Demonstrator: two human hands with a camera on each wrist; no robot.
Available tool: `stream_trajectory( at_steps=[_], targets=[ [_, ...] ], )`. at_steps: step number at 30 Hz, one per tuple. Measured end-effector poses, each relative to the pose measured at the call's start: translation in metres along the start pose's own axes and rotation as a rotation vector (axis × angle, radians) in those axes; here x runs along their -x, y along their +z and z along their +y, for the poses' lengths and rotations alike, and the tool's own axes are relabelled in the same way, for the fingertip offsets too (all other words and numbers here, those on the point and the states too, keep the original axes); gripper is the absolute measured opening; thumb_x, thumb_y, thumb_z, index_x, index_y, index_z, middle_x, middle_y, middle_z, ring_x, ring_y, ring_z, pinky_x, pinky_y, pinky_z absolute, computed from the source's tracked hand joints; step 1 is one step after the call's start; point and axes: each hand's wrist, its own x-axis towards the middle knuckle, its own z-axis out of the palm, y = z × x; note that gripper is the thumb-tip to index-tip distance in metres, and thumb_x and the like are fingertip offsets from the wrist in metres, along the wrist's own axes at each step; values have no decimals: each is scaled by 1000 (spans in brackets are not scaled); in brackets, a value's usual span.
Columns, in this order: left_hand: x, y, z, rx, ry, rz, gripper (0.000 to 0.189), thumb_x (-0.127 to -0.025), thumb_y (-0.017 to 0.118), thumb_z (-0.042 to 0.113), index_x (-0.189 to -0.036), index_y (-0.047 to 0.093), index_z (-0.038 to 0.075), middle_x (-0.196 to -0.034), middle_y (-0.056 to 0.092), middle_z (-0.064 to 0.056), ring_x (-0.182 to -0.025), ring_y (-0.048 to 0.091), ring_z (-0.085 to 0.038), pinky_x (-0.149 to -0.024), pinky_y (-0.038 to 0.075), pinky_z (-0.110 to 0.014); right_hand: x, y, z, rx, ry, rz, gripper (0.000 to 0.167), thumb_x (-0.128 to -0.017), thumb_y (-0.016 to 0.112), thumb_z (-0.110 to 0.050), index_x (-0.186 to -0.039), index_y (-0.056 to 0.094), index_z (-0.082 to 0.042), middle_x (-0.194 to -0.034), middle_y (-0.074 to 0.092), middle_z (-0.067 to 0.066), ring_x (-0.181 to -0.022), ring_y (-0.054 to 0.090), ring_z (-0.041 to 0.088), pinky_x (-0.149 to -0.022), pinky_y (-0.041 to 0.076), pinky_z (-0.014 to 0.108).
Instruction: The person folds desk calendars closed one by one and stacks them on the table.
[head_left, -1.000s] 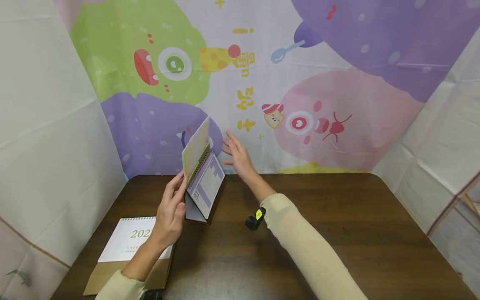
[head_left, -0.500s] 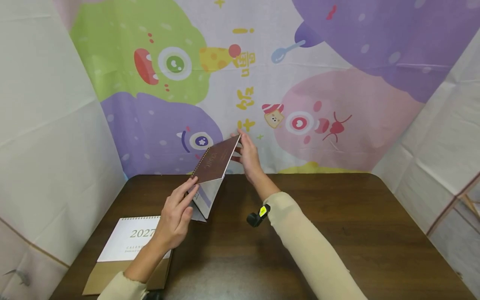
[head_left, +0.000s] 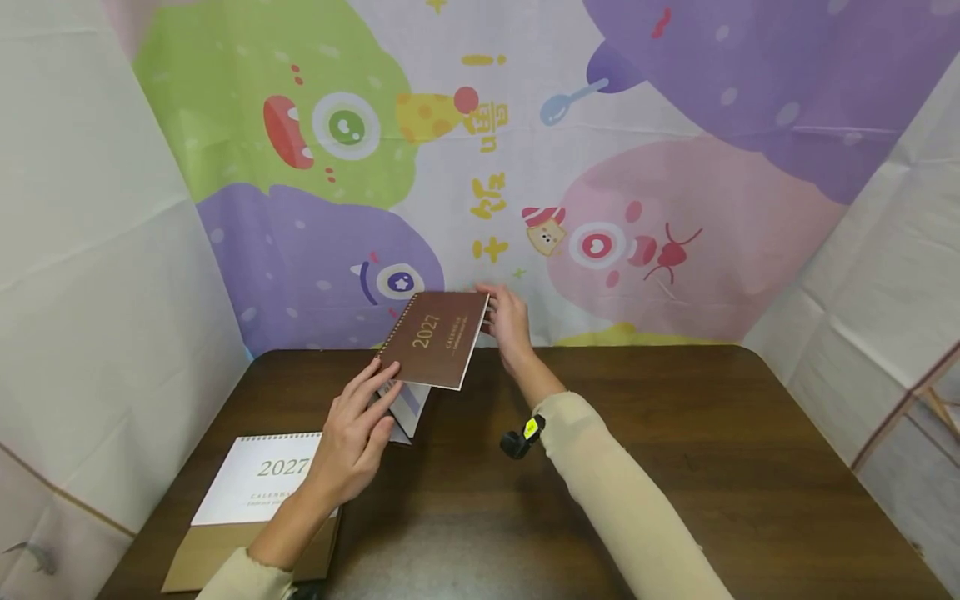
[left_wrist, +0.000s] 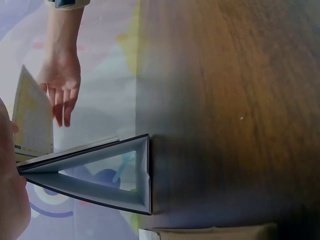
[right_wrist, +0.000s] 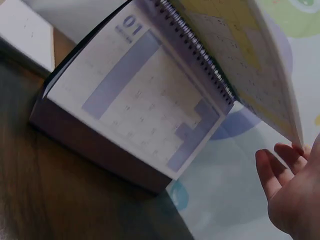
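A spiral-bound desk calendar stands on its triangular base in the head view, its brown 2027 cover (head_left: 438,337) facing up and tilted to the right. My left hand (head_left: 351,433) grips its near end by the spiral, fingertips on the cover. At the far right corner of the cover, my right hand (head_left: 510,329) holds the free edge of the lifted sheets. Under them, the right wrist view shows a purple "01" month page (right_wrist: 145,95) on the front. The hollow stand (left_wrist: 95,175) appears end-on in the left wrist view.
A second calendar, white with 2027 on it (head_left: 247,479), lies at the table's left on a tan base, partly behind my left forearm. The brown table (head_left: 637,467) ends at a cartoon-printed cloth (head_left: 480,208). White cloth hangs at both sides.
The lifted sheets have swung from upright over to the right, bringing the brown cover into view. My right hand met their edge and moved slightly right and down; my left hand stayed near the spiral.
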Motion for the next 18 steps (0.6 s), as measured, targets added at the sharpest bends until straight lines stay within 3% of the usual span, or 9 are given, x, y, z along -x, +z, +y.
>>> stream_trajectory(
  at_steps=[6, 11, 14, 18],
  targets=[
    [0, 2, 2, -27, 24, 17, 33, -107, 63, 11, -129, 83, -2, -155, 71, -21, -161, 51, -42, -106, 48, -66, 2, -8, 15, 69, 62, 6, 54, -120, 35, -29, -145, 72, 1, -122, 80, 15, -67, 63, 1, -67, 58, 18],
    [2, 2, 2, -55, 24, -14, 27, -99, 70, 8, -120, 87, 3, -153, 72, -19, -161, 50, -45, -104, 50, -69, 4, -13, 26, 99, 107, -18, 54, -119, 35, -29, -148, 70, 0, -106, 75, 2, -76, 68, 5, -74, 61, 24],
    [4, 2, 2, -64, 11, -31, 26, -94, 75, 8, -116, 89, 6, -154, 72, -18, -163, 48, -43, -103, 51, -68, 7, -15, 33, 113, 135, -37, 56, -122, 32, -32, -149, 69, 0, -107, 73, 3, -85, 70, 9, -77, 61, 25],
    [4, 3, 3, -72, -6, -45, 25, -90, 78, 6, -112, 90, 10, -155, 71, -17, -163, 48, -44, -104, 51, -69, 10, -18, 41, 140, 175, -57, 59, -124, 28, -34, -152, 66, 1, -121, 74, 12, -95, 72, 14, -83, 63, 28]
  ],
)
